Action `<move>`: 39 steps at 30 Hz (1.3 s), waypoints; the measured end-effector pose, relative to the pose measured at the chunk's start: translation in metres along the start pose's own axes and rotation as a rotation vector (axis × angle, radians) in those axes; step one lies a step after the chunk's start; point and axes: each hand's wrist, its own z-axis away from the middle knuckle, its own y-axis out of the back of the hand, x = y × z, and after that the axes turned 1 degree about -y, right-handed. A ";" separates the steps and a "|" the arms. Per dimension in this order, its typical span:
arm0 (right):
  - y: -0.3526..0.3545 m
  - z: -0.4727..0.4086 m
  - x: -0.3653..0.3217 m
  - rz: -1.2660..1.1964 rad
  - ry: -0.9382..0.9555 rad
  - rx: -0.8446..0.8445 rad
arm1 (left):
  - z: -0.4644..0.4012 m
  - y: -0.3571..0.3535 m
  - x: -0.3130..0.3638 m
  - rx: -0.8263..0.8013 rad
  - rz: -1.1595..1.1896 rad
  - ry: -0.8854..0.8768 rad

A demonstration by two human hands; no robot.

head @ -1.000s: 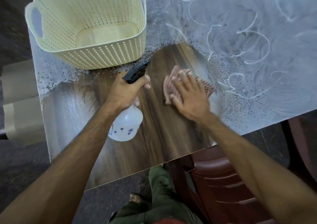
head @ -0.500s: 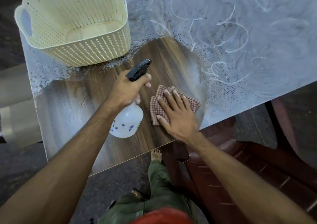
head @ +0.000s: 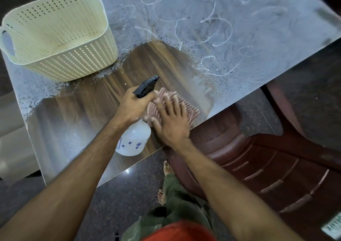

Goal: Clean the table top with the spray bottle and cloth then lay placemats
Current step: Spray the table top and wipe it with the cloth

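Note:
My left hand (head: 133,105) grips the neck of a white spray bottle (head: 133,141) with a black trigger head, held just above the table's near edge. My right hand (head: 170,122) lies flat with spread fingers on a red checked cloth (head: 191,109), pressing it against the wooden table top (head: 88,107) right beside the bottle. The cloth is blurred. A wiped brown patch surrounds the hands; the far and right parts of the table carry a whitish dusty film with swirl marks (head: 221,28).
A cream perforated plastic basket (head: 60,35) stands on the table's far left corner, with nothing seen inside. Dark red plastic chairs (head: 267,157) sit against the near right edge. My legs and bare feet stand on the dark floor below.
My right hand slid the cloth from the far side toward the near table edge, then left against the bottle. The left hand kept its hold on the bottle.

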 end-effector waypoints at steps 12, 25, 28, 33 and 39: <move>0.023 -0.024 0.095 0.028 -0.287 0.069 | 0.018 0.002 -0.008 0.004 0.021 -0.005; 0.008 -0.025 0.049 -0.009 -0.116 0.069 | -0.029 -0.032 0.037 -0.109 -0.284 -0.129; 0.005 -0.027 0.049 -0.025 -0.122 0.092 | -0.043 -0.045 0.045 -0.129 -0.331 -0.096; 0.002 -0.027 0.048 -0.030 -0.130 0.139 | -0.060 -0.055 0.053 -0.159 -0.356 -0.083; 0.003 -0.027 0.048 -0.033 -0.130 0.137 | -0.073 -0.053 0.064 -0.162 -0.342 -0.127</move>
